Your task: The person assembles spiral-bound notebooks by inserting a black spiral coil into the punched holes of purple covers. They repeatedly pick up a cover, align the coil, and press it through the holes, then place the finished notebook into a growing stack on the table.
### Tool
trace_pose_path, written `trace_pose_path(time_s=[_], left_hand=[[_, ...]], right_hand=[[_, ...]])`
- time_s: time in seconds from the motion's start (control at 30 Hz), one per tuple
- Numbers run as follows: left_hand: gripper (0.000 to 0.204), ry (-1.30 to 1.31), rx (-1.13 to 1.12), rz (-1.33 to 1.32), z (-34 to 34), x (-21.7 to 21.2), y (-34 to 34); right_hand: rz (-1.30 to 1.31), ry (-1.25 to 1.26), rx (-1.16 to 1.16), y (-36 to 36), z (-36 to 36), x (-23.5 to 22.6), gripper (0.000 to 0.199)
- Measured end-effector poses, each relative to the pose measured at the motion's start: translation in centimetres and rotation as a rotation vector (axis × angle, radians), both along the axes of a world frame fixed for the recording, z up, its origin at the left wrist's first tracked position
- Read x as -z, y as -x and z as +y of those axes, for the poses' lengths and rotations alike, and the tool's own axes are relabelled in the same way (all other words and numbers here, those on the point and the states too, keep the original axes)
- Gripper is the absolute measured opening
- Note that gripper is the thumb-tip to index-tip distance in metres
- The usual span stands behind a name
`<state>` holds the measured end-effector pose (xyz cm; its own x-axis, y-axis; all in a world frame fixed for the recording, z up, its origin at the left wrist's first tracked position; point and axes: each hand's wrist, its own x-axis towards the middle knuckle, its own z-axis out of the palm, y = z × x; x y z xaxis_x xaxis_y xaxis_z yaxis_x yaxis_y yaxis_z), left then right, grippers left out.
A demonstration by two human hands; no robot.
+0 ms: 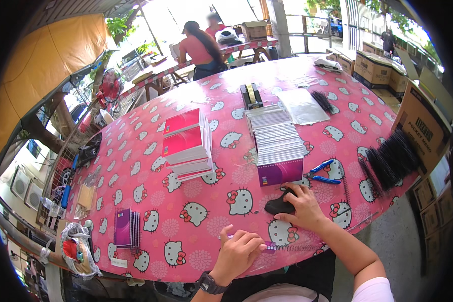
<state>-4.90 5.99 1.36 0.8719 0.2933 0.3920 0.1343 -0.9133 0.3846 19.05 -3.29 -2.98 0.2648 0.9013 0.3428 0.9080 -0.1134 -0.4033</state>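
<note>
Near the front edge of the table, my left hand (240, 250) is curled round a small purple notebook (271, 246) seen edge-on. A thin black spiral coil (297, 247) runs out from the notebook's right end. My right hand (303, 206) grips a dark, rounded object (279, 203) on the tabletop; its kind is not clear. Just beyond it stands a long row of small notebooks (274, 132), with a purple cover facing me. Blue-handled pliers (325, 172) lie to the right of that row.
Red notebooks (187, 142) are stacked left of the row; more purple ones (124, 228) lie near left. Black coils (393, 156) pile up beside a cardboard box (422, 126) at right. Farther back are a tape dispenser (250, 95) and clear plastic sheets (302, 106). Two people sit beyond.
</note>
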Motion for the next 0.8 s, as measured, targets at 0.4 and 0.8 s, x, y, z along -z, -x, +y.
trace_pose_path(time_s=[0.4, 0.8], left_hand=[[0.024, -0.01, -0.113, -0.1, 0.9, 1.1, 0.9], [0.074, 0.078, -0.131, -0.166, 0.9, 1.7, 1.3]], right_hand=[[1.235, 0.117, -0.731, 2.4, -1.5, -3.8, 0.052], [1.022, 0.208, -0.622, 2.4, 0.0, -4.1, 0.043]])
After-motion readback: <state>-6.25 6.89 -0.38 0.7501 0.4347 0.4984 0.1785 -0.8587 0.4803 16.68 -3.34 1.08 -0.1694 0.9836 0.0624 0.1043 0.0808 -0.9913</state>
